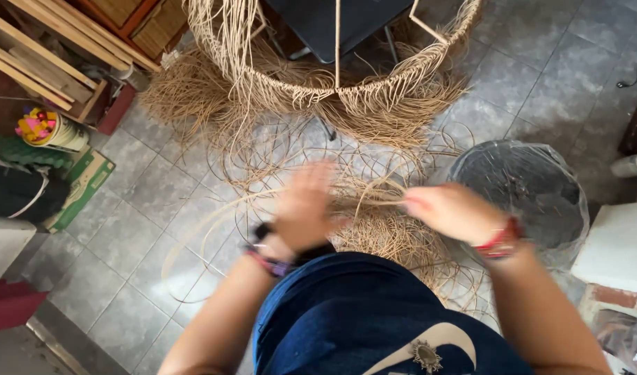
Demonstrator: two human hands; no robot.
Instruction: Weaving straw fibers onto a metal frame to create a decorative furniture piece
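- Rattan strand [374, 203] runs across above the lap, pinched in the right hand [452, 212].
- Left hand [304, 205] is blurred, fingers spread, grip unclear.
- Woven frame [346, 76] stands beyond; plastic-lined bucket [534, 187] sits right.

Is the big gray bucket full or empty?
Cannot tell for sure. The bucket stands upright with a clear plastic liner, and only a few dark bits show inside; the rest is too blurry.

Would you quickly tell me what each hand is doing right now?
Left hand: blurred, fingers spread open over the rattan strands; any grip cannot be told.
Right hand: closed, pinching a rattan strand.
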